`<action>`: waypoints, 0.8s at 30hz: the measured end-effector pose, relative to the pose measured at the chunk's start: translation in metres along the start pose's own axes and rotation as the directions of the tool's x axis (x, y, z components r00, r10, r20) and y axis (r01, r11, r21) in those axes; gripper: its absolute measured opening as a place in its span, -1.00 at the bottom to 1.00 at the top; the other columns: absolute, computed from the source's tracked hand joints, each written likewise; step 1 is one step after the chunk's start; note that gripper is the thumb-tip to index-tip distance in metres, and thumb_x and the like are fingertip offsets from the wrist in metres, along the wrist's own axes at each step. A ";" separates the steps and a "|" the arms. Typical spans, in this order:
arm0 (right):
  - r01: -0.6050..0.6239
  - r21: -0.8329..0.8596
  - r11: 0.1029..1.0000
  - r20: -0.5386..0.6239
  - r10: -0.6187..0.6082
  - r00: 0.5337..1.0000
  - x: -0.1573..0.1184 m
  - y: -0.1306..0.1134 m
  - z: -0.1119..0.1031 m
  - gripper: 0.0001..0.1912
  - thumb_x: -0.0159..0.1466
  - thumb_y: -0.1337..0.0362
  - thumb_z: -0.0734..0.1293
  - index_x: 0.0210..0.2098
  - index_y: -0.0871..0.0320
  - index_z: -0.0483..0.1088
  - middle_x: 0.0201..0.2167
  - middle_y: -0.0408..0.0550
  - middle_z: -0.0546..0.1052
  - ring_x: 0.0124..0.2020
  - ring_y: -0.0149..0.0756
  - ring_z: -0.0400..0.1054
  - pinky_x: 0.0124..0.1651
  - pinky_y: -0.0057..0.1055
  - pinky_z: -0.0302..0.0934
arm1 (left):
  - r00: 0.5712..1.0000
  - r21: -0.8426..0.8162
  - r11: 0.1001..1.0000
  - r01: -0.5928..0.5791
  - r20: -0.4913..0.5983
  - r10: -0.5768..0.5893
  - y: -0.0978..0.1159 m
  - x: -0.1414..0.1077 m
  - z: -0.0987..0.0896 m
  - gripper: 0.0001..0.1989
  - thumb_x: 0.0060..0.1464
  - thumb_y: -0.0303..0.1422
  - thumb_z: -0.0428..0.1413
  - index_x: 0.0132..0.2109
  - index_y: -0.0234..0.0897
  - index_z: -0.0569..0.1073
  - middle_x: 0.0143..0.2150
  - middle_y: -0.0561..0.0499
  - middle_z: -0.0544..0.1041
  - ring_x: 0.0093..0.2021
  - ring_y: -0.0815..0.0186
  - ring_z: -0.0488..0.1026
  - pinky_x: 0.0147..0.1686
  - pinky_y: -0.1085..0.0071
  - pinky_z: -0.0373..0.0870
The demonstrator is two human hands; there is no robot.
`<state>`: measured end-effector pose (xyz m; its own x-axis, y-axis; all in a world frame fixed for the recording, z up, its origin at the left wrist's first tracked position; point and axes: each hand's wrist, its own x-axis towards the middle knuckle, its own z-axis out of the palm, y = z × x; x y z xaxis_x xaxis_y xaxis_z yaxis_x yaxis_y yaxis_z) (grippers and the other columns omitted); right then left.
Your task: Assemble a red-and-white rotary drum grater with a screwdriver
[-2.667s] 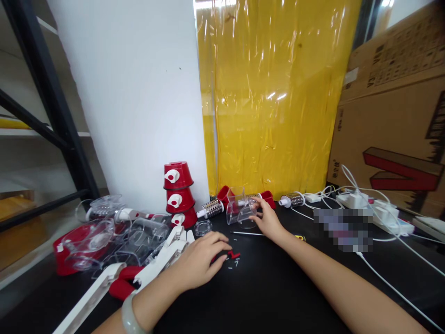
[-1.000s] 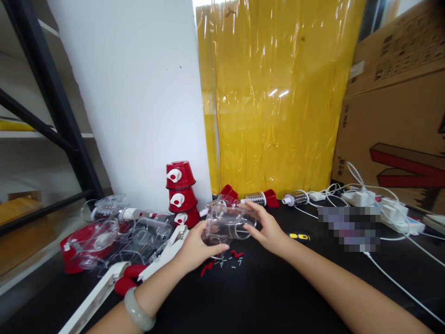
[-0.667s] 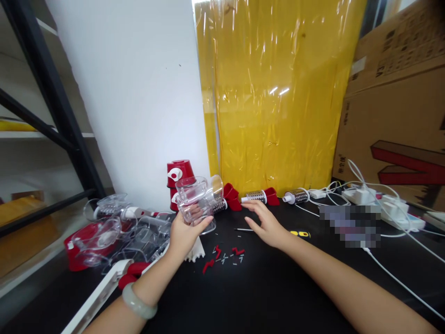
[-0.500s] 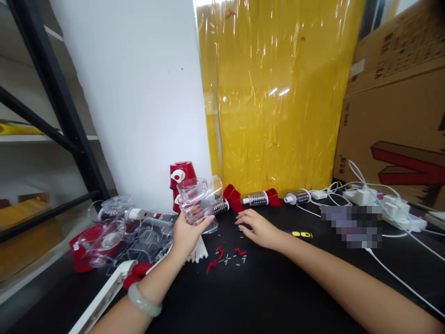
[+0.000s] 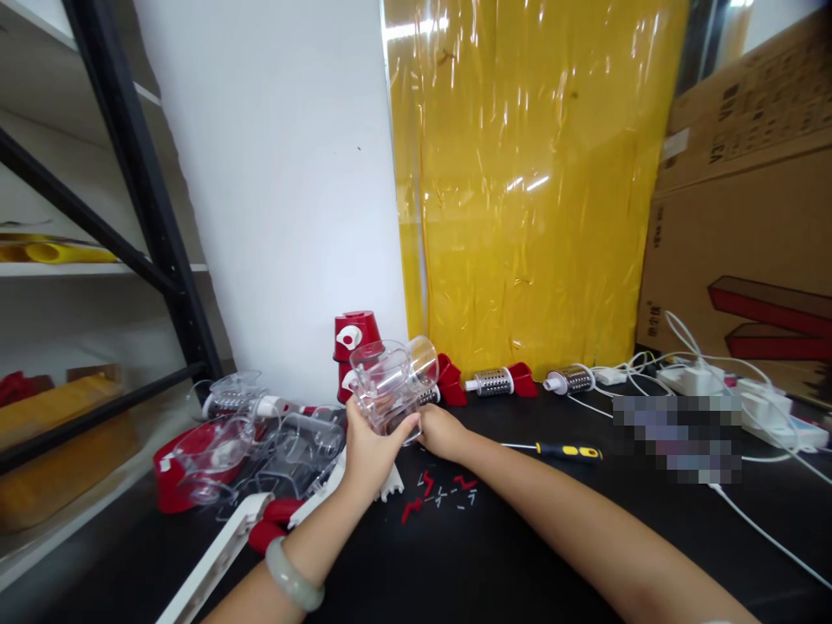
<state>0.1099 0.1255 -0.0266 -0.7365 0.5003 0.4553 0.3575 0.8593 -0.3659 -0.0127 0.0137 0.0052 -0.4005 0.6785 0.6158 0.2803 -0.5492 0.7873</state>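
Observation:
My left hand (image 5: 377,438) is wrapped round a clear plastic housing (image 5: 390,381) with a round tube opening, held up above the black table. My right hand (image 5: 438,431) is at the lower right side of the housing; its fingertips are hidden behind the clear plastic, so their grip cannot be made out. Below the hands lie small red pieces (image 5: 412,508) and several small metal pins or screws. A screwdriver (image 5: 568,451) with a black and yellow handle lies to the right of my right hand.
Red bases (image 5: 357,336) are stacked behind the housing. Grater drums (image 5: 492,382) and red cones (image 5: 522,380) line the back. Clear parts (image 5: 299,446) pile up at left, near a white arm (image 5: 217,555). Cables and a power strip (image 5: 780,416) lie at right.
My right hand has moved left to the clear housing, uncovering more of the screwdriver. My left hand still holds the housing. The whole view has shifted slightly.

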 end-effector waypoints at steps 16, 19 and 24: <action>0.059 0.667 0.742 -0.397 0.287 0.872 -0.012 0.028 -0.101 -0.54 0.22 -0.21 0.23 -0.42 0.06 0.19 -0.43 -0.14 0.47 -0.37 -0.27 0.44 -0.24 -0.21 0.37 | 0.993 -0.062 0.996 0.069 0.105 -0.063 0.008 -0.008 0.004 -0.30 -0.17 -0.25 0.36 0.07 -0.20 0.19 0.03 -0.19 0.51 0.06 0.06 0.52 0.10 0.02 0.42; 0.150 0.743 0.653 -0.460 0.335 0.823 0.000 0.019 -0.126 -0.51 0.19 -0.24 0.27 -0.40 0.05 0.13 -0.15 -0.07 0.53 -0.12 -0.21 0.48 -0.08 -0.15 0.38 | 0.990 -0.040 0.996 0.079 0.118 -0.073 0.003 -0.008 0.003 -0.30 -0.16 -0.24 0.36 0.07 -0.20 0.19 0.03 -0.20 0.51 0.07 0.05 0.52 0.12 0.00 0.41; 0.317 0.875 0.367 -0.448 0.364 0.816 -0.003 -0.013 -0.150 -0.62 0.22 -0.09 0.35 -0.31 0.04 0.18 0.03 -0.10 0.50 0.01 -0.18 0.46 0.04 -0.02 0.35 | 0.987 -0.006 0.996 0.092 0.130 -0.091 -0.004 -0.008 0.002 -0.28 -0.17 -0.21 0.36 0.08 -0.21 0.19 0.01 -0.19 0.52 0.06 0.08 0.52 0.13 0.03 0.40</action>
<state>0.1933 0.1288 0.0982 -0.2138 0.7690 0.6024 -0.6045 0.3803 -0.6999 -0.0092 0.0117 -0.0027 -0.3077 0.7829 0.5407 0.2366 -0.4874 0.8405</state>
